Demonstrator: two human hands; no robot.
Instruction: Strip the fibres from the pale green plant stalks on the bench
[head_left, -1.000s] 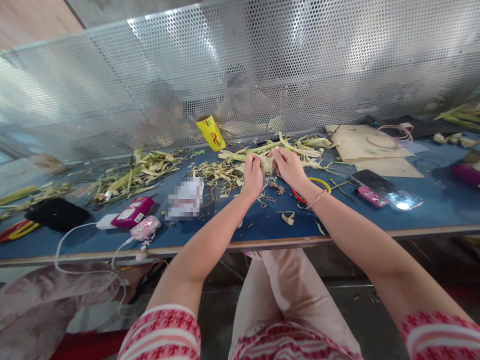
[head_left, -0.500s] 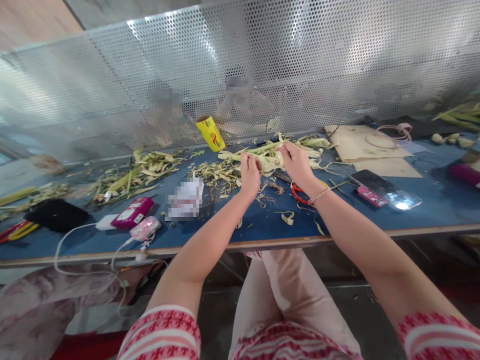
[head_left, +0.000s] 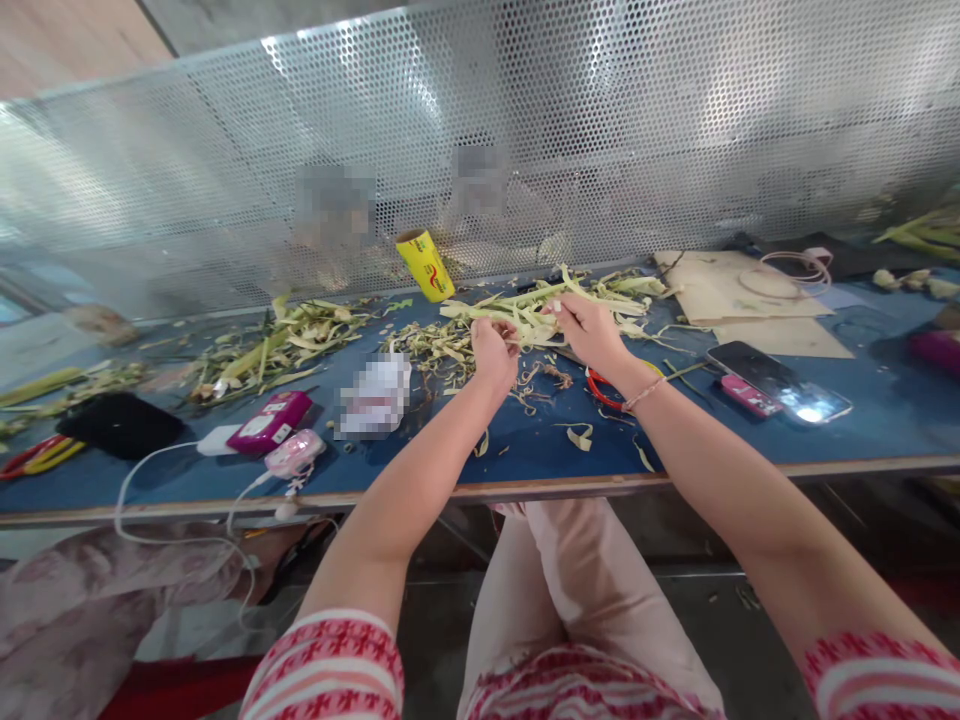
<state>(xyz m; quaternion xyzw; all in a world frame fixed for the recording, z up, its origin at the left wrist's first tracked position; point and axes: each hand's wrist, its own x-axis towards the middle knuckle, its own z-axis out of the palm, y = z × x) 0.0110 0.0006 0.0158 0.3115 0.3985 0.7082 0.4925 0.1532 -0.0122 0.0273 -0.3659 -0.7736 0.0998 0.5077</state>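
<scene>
My left hand (head_left: 495, 352) is over the plant scraps, its fingers curled together beside pale strips. What it holds, if anything, is too small to tell. Close by on the right, my right hand (head_left: 591, 328) is closed in a pinch, with a small whitish bit at its fingertips that I cannot name. Pale green stalks and peeled leaf strips (head_left: 525, 300) lie behind and between both hands. Dry shreds (head_left: 439, 345) are heaped to the left of my left hand. Under my right wrist are scissors with red-orange handles (head_left: 600, 390), partly hidden by the wrist.
A yellow cardboard tube (head_left: 426, 266) leans near the perforated metal screen (head_left: 600, 130). To the left are another scrap heap (head_left: 277, 345), a purple box (head_left: 270, 420) with a white cable and a black pouch (head_left: 120, 425). Phones (head_left: 750, 365) and brown paper (head_left: 720, 285) lie right.
My right hand has turned slightly and its fingertips have shifted a little left. My left hand has moved slightly left and down. The camera view has shifted a little.
</scene>
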